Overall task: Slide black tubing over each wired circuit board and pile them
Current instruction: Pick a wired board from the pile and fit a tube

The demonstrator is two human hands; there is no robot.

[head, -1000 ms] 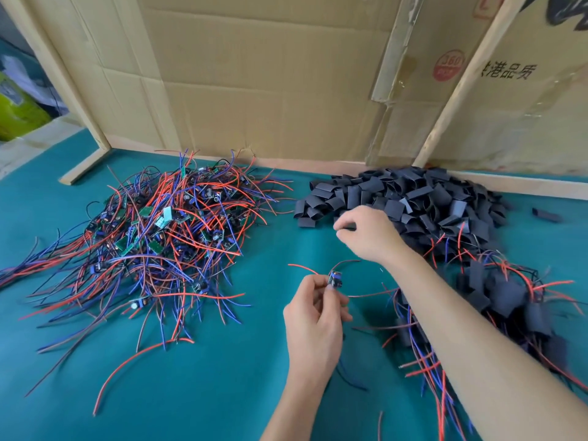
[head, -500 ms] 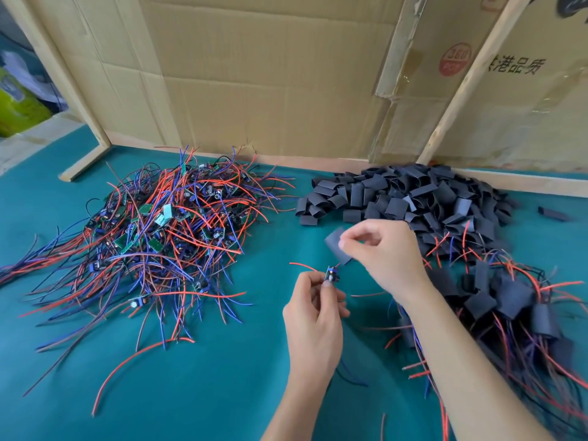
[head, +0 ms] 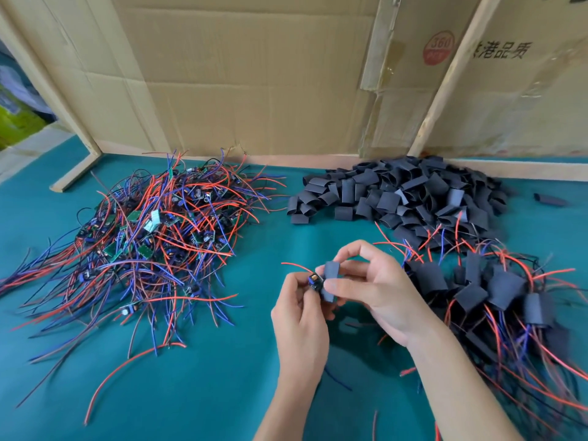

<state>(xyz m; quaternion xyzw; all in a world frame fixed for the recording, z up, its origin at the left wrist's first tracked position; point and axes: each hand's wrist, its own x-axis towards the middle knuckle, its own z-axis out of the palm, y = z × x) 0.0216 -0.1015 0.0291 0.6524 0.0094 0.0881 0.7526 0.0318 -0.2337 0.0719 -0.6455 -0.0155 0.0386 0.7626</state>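
Pinching a small circuit board (head: 315,280) between thumb & fingertips, the left hand (head: 299,316) held it above the green table (head: 206,393), w/ a red wire curving off to the left. The right hand (head: 374,291) gripped a black tubing piece (head: 330,279), thumb below & index arched over the top, its open end touching the board; whether the board was partly inside, can't tell. Far left on the table lay the heap of bare wired boards (head: 152,237), red & blue leads tangled. At the back right sat the pile of cut tubing (head: 410,192), & just in front of it, right of the hands, the pile of sleeved boards (head: 496,294). Cardboard wall (head: 254,74) stood behind the table.
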